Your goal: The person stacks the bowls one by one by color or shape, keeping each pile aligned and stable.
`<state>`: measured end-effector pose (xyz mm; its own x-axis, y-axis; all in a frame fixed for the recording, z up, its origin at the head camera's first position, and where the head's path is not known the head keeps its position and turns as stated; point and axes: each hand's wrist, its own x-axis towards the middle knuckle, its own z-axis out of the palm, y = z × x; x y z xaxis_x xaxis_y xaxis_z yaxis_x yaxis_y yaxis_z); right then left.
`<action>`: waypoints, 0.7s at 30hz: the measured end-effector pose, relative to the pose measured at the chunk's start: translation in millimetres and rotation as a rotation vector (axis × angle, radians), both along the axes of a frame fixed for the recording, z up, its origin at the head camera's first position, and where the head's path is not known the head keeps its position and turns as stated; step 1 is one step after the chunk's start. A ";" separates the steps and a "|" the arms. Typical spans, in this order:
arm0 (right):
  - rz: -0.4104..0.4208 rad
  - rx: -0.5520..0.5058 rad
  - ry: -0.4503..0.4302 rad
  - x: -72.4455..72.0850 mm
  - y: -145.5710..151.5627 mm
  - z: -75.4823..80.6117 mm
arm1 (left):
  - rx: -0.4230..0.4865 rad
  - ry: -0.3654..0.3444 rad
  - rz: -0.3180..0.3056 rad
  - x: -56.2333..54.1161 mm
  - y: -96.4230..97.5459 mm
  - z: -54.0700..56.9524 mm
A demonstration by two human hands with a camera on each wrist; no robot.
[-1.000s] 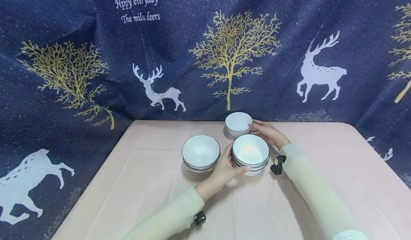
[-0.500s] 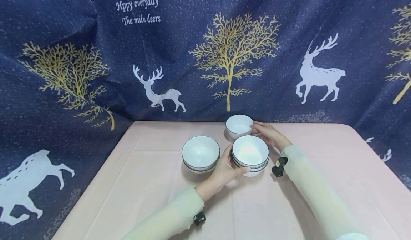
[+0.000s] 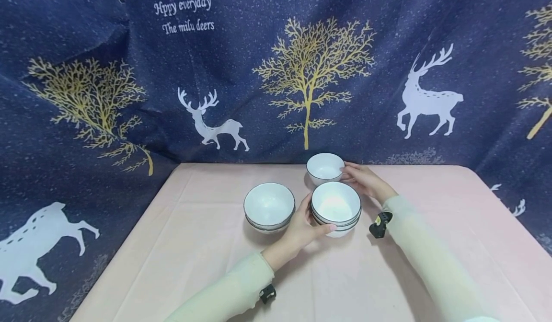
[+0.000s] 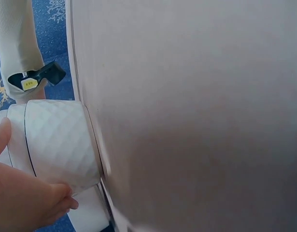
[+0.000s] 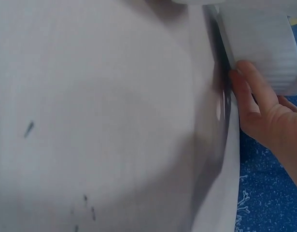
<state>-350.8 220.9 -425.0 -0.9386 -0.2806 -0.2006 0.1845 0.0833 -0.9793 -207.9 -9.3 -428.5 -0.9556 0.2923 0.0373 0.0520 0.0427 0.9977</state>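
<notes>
My left hand [image 3: 301, 230] holds a stack of white bowls [image 3: 335, 203] with dark rims, thumb across the near side and fingers round the left. In the left wrist view the stack's lowest bowl [image 4: 61, 140] shows a dimpled outer wall beside the hand [image 4: 30, 200]. Behind the stack, a single white bowl [image 3: 324, 166] is pinched at its right rim by my right hand [image 3: 365, 180]. The right wrist view has that hand's fingers [image 5: 257, 84] against the ribbed side of a bowl [image 5: 261, 41]. The front stack overlaps the back bowl's lower edge in the head view.
Another stack of white bowls [image 3: 269, 206] stands left of my left hand. Everything rests on a pale pink table cover [image 3: 207, 245]. A dark blue curtain [image 3: 267, 73] with deer and trees hangs right behind the table's far edge.
The back bowl has shifted slightly to the right, along with my right hand. My left hand and the stack it holds have stayed in place.
</notes>
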 end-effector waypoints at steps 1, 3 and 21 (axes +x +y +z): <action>-0.002 -0.002 -0.002 0.3 0.9 0.0 | 0.000 -0.001 0.000 0.0 -0.1 -0.2; -0.005 -0.009 -0.003 0.5 2.6 0.1 | -0.001 -0.002 -0.001 -0.1 -0.3 -0.3; -0.028 -0.079 -0.005 7.2 12.4 8.8 | -0.011 -0.014 0.011 0.0 0.5 1.9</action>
